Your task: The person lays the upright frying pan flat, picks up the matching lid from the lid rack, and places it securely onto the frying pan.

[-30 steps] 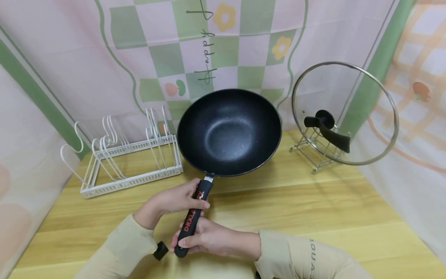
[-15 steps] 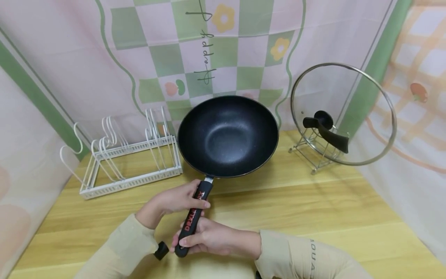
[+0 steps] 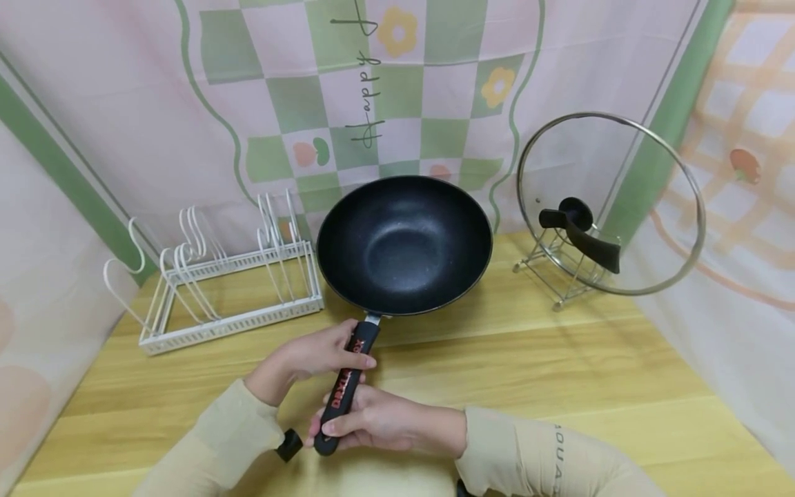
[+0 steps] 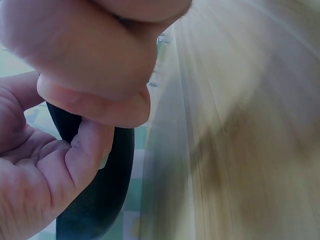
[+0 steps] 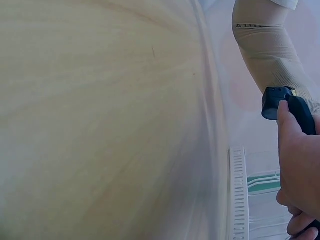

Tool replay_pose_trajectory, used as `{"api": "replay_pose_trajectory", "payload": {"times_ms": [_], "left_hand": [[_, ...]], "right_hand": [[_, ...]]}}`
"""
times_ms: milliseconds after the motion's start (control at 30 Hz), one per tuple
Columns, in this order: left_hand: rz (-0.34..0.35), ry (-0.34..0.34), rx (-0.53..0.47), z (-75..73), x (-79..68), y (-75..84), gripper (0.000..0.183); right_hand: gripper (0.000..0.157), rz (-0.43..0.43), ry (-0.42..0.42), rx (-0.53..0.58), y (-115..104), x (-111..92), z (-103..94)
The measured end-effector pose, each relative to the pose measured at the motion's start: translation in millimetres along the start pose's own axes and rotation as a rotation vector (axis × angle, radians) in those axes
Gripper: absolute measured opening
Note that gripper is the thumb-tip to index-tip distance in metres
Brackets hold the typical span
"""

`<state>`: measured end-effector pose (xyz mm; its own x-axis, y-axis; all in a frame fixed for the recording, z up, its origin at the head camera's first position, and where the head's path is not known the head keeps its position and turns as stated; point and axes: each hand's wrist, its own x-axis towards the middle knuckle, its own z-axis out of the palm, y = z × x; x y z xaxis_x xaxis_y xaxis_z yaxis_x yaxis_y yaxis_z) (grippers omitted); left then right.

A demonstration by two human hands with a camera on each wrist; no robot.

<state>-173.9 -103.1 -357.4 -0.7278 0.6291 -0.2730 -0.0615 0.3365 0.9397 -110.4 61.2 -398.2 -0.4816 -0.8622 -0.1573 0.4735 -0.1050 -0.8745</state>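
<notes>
A black wok (image 3: 404,248) fills the middle of the head view, its hollow side facing me and its long black handle (image 3: 345,386) pointing toward me. The left hand (image 3: 318,355) grips the handle near the metal neck, thumb lying across the top. Farther down, the right hand (image 3: 381,420) holds the handle's end, its thumb on the upper face. Fingers (image 4: 85,55) loom large in the left wrist view, with part of the dark wok (image 4: 100,205) behind. In the right wrist view a hand (image 5: 300,165) on the black handle shows at the right edge.
A white wire rack (image 3: 232,321) stands left of the wok on the wooden table (image 3: 497,386). At the right, a glass lid (image 3: 658,283) with a black handle leans upright in a small metal stand (image 3: 562,297). A patterned curtain (image 3: 410,90) hangs close behind.
The wok's far rim has dropped lower in the head view and its bowl looks a little shallower. Both hands keep their hold on the handle, almost unmoved.
</notes>
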Motion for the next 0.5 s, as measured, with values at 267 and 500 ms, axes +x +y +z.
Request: {"api": "replay_pose_trajectory", "payload": {"times_ms": [267, 500], "left_hand": [[-0.009, 0.013, -0.064, 3.1, 5.4, -4.4, 0.046], [-0.018, 0.032, -0.058, 4.6, 7.3, -6.1, 0.045]], "right_hand": [[0.025, 0.012, -0.004, 0.016, 0.6, -1.7, -6.5], [0.029, 0.018, -0.015, 0.012, 1.8, -0.6, -9.3]]}}
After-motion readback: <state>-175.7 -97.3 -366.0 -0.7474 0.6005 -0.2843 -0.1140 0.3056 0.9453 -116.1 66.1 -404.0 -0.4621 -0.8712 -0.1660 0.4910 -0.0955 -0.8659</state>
